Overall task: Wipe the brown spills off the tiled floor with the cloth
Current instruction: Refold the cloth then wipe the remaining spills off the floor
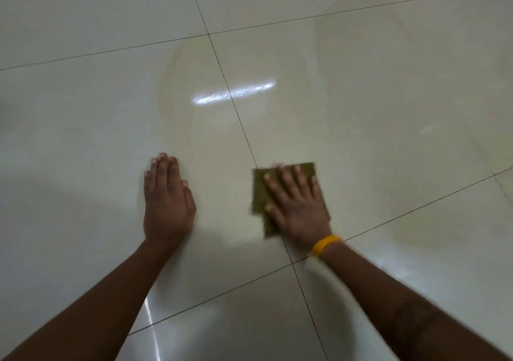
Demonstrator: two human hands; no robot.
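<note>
Right hand: flat, fingers spread, pressing cloth to floor; grip unclenched.
Left hand: flat on floor, grip empty.
Wristband: yellow, right wrist.

glossy smooth tiled floor; matt olive fabric cloth; shiny yellow wristband.

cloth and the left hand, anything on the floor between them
Nothing stands there. In the head view only bare glossy tile floor separates the left hand from the cloth under the right hand.
</note>
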